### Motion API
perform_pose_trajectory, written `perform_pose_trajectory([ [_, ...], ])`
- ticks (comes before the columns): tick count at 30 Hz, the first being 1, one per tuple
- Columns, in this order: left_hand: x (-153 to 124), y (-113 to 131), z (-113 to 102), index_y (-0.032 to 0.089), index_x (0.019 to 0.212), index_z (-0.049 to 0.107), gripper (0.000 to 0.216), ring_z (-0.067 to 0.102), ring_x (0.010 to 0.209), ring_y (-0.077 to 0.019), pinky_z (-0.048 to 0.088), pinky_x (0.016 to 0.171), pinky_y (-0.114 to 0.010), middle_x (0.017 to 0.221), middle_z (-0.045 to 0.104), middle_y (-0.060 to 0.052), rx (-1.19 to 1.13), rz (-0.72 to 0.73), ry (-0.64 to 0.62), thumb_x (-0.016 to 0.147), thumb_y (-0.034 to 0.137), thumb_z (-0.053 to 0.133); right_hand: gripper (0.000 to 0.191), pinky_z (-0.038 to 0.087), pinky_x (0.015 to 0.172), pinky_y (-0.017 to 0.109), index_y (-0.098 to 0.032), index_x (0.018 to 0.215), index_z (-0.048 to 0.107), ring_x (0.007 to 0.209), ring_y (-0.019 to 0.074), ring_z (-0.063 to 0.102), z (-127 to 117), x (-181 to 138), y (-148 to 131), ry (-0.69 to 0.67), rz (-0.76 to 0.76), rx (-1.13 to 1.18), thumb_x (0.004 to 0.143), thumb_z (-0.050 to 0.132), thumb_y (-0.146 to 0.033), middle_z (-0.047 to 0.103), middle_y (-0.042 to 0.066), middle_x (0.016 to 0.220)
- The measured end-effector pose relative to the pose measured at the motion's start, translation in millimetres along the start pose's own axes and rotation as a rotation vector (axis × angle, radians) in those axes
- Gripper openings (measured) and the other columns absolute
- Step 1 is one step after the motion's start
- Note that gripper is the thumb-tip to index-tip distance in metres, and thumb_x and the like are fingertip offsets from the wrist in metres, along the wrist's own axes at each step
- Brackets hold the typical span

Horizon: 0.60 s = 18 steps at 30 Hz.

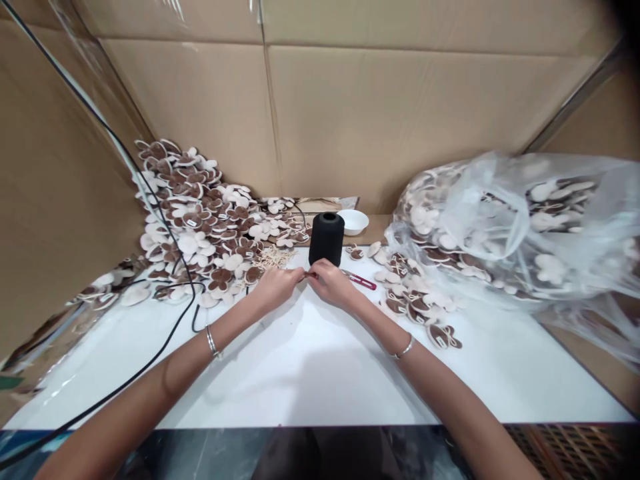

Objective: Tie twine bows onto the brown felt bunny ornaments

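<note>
My left hand [277, 288] and my right hand [330, 283] meet at the fingertips in the middle of the white tabletop [300, 373]. Both pinch a thin thread [305, 274], which is barely visible between them. Just beyond my hands stands a black thread spool [327, 239]. Red-handled thread snips [361, 281] lie close to my right hand, untouched. A loose bundle of pale strands [273, 258] lies beyond my left hand. Several brown-and-cream ear-shaped pieces [413, 293] lie to the right.
A large heap of the same pieces [200, 227] fills the back left, and a plastic bag full of them [500, 227] sits at the right. A white bowl [353, 221] stands behind the spool. A black cable [150, 353] runs across the left. Cardboard sheets [200, 100] line the back and sides.
</note>
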State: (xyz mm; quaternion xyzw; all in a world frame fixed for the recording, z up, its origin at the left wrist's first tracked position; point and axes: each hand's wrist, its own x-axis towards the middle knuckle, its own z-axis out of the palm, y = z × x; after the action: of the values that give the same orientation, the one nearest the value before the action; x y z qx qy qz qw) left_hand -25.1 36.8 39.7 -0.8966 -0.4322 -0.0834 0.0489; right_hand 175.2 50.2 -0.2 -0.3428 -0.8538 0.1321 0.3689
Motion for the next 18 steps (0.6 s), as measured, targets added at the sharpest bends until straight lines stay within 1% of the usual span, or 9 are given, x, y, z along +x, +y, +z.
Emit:
perform_pose_trajectory([
  [3, -14.3, 11.3, 13.1, 0.019, 0.095, 0.062, 0.023, 0.063, 0.06, -0.0191, 0.031, 0.053, -0.025, 0.071, 0.07, -0.005, -0.135, -0.146, 0.061, 0.097, 0.025, 0.04, 0.007, 0.049, 0.079, 0.031, -0.017, 0.086, 0.06, 0.091, 0.0212, 0.058, 1.9, -1.2, -3.6, 0.043, 0.052, 0.003, 0.088, 0.055, -0.014, 0.06, 0.009, 0.088],
  [7, -26.9, 23.1, 26.1, 0.019, 0.087, 0.062, 0.024, 0.059, 0.056, -0.0154, 0.034, 0.056, -0.023, 0.067, 0.066, -0.002, -0.437, -0.27, 0.194, 0.096, 0.029, 0.042, 0.007, 0.048, 0.076, 0.029, -0.017, 0.082, 0.061, 0.088, 0.0205, 0.058, 4.3, -2.5, -11.8, 0.093, 0.116, 0.033, 0.087, 0.056, -0.015, 0.059, 0.007, 0.083],
  [10, -31.0, 28.5, 34.3, 0.018, 0.084, 0.062, 0.024, 0.054, 0.055, -0.013, 0.036, 0.056, -0.022, 0.062, 0.061, 0.001, -0.687, -0.362, 0.285, 0.093, 0.034, 0.046, 0.006, 0.046, 0.074, 0.028, -0.017, 0.079, 0.061, 0.083, 0.0186, 0.059, 5.2, -2.4, -19.6, 0.154, 0.19, 0.09, 0.085, 0.059, -0.015, 0.06, 0.004, 0.08],
  [13, -29.3, 28.1, 43.6, 0.016, 0.083, 0.064, 0.027, 0.051, 0.054, -0.0125, 0.036, 0.054, -0.021, 0.062, 0.06, 0.001, -0.892, -0.445, 0.316, 0.09, 0.038, 0.05, 0.004, 0.046, 0.074, 0.027, -0.018, 0.08, 0.063, 0.08, 0.017, 0.06, 4.7, -1.8, -24.9, 0.181, 0.254, 0.176, 0.083, 0.062, -0.016, 0.062, 0.003, 0.08],
  [15, -24.8, 22.0, 49.0, 0.014, 0.087, 0.065, 0.026, 0.052, 0.056, -0.0128, 0.037, 0.054, -0.021, 0.065, 0.062, 0.0, -0.961, -0.45, 0.314, 0.088, 0.035, 0.051, 0.002, 0.046, 0.075, 0.027, -0.019, 0.082, 0.065, 0.081, 0.0169, 0.061, 3.8, -1.5, -25.6, 0.159, 0.262, 0.247, 0.084, 0.063, -0.019, 0.064, 0.002, 0.082],
  [16, -21.6, 16.9, 50.7, 0.013, 0.088, 0.066, 0.024, 0.052, 0.058, -0.0131, 0.038, 0.055, -0.021, 0.067, 0.063, -0.001, -0.956, -0.431, 0.312, 0.087, 0.032, 0.051, 0.003, 0.047, 0.077, 0.028, -0.019, 0.083, 0.065, 0.083, 0.0172, 0.061, 3.1, -1.5, -25.0, 0.144, 0.255, 0.276, 0.084, 0.063, -0.02, 0.065, 0.003, 0.084],
  [18, -13.4, 3.3, 50.1, 0.013, 0.083, 0.067, 0.02, 0.053, 0.06, -0.0137, 0.038, 0.057, -0.022, 0.067, 0.064, -0.001, -0.845, -0.35, 0.291, 0.084, 0.024, 0.05, 0.004, 0.048, 0.08, 0.03, -0.019, 0.085, 0.066, 0.086, 0.018, 0.062, 1.7, -1.8, -22.4, 0.116, 0.218, 0.301, 0.085, 0.063, -0.022, 0.066, 0.004, 0.087],
])
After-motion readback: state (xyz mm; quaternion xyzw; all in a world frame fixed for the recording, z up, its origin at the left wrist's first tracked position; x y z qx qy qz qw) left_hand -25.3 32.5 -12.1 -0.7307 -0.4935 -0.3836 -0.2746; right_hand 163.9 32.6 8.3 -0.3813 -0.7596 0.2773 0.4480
